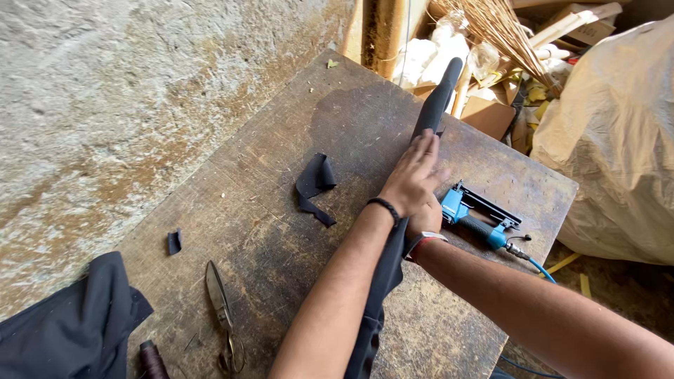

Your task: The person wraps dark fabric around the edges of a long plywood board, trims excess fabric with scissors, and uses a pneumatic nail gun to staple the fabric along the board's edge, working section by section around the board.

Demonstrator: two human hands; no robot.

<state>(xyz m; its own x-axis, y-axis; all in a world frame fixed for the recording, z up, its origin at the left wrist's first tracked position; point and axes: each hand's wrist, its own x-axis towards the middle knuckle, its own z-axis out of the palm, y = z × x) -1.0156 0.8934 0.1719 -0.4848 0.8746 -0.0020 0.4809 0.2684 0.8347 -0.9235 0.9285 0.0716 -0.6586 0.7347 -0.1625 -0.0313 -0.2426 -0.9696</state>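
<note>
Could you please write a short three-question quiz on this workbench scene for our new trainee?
1. True or false: the scissors lie between the two hands.
2. Which tool lies nearest the right hand? A) scissors B) blue pneumatic stapler C) thread spool
3. What does the left hand press flat on?

Key
1. False; they lie apart, near the front edge of the wooden table.
2. B
3. The long black fabric-covered piece lying across the table.

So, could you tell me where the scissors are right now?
In the head view the scissors lie low on the wooden table, left of the left hand, beside the dark cloth.
</note>
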